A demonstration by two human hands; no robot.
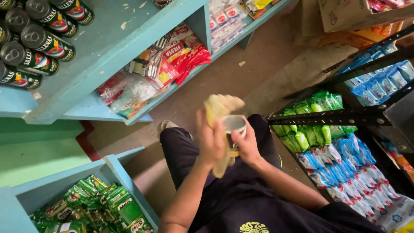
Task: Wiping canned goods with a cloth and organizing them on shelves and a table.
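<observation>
While the left hand (211, 142) is rubbing a yellow cloth (219, 113) over the top of a small tin can (234, 126), the right hand (246, 144) is clenching that can in its grip, above the lap between the blue shelf (129, 47) and the black rack (332, 117). Since the right hand is gripping the can only from the side, a hard wipe could be knocking it loose onto the concrete floor (258, 64). The cloth's loose end is hanging down and could be snagging the can's rim.

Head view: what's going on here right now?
A person sits between stocked shelves. The right hand holds a can, open top up, over the lap. The left hand presses a yellow cloth against its side. More cans lie on the blue shelf upper left.
</observation>
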